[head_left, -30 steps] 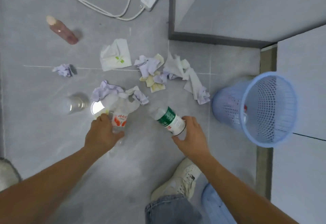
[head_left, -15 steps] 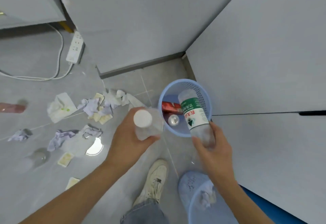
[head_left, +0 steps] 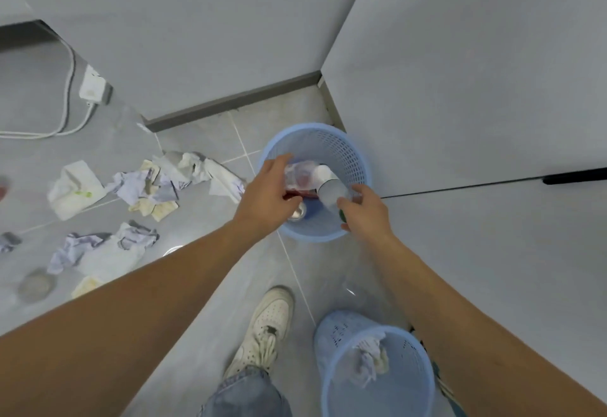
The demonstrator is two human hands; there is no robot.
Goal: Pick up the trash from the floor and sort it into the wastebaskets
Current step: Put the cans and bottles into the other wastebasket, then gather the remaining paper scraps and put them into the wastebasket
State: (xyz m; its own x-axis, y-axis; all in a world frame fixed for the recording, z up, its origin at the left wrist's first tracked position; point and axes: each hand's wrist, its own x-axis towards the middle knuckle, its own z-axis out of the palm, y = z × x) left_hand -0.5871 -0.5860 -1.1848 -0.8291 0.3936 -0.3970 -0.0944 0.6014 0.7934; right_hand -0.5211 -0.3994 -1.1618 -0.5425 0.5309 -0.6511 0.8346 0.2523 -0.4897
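Trash is partly sorted: your near basket [head_left: 423, 397] holds paper, your left hand [head_left: 262, 199] and right hand [head_left: 364, 213] each grip a bottle [head_left: 330, 183] over the far basket [head_left: 356, 160], while paper [head_left: 147, 183] still litters the floor.

Plastic, paper and polished tile

Glossy grey floor [head_left: 203, 301]; perforated blue plastic basket [head_left: 353, 157]; clear plastic bottle [head_left: 330, 186]; crumpled matt paper [head_left: 157, 183]; shiny metal can [head_left: 297, 212] inside.
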